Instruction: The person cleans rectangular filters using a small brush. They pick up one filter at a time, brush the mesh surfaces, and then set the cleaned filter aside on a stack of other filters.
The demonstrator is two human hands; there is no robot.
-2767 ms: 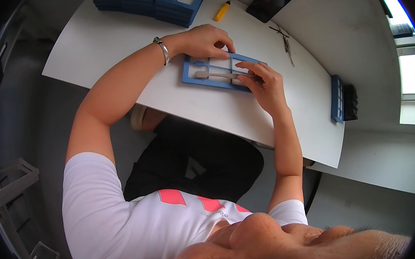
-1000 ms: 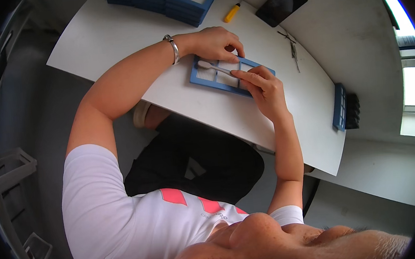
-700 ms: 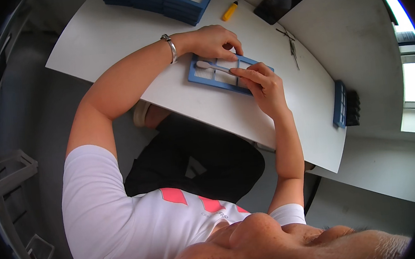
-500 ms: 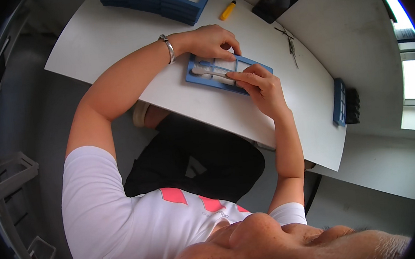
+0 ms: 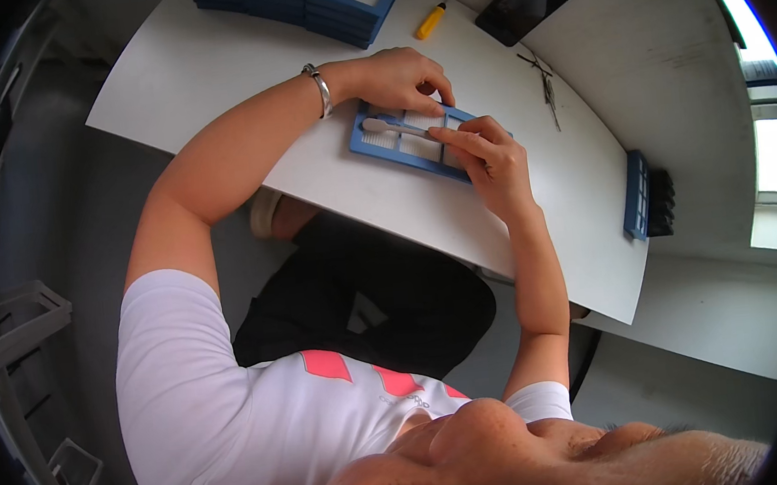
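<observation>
A blue-framed filter [image 5: 414, 161] with white pleated panels lies flat near the table's front edge. At its far edge, my left hand [image 5: 400, 80] is closed, with thumb and curled fingers on the frame. My right hand [image 5: 498, 164] covers the filter's right end. Between its thumb and fingers it pinches a pale toothbrush [image 5: 408, 130], whose oval head lies over the left panels. Its bristles are hidden from this angle.
Stacked blue-framed filters [image 5: 336, 11] stand at the far left of the white table [image 5: 534, 220]. Beyond my hands lie a yellow-handled tool [image 5: 430, 22], a dark tablet or phone [image 5: 525, 1] and thin metal tools [image 5: 546, 90]. Another blue frame [image 5: 636, 195] stands at the right edge.
The toothbrush head has shifted slightly toward the filter's far edge, along with my right fingers. My left hand keeps its place on the frame.
</observation>
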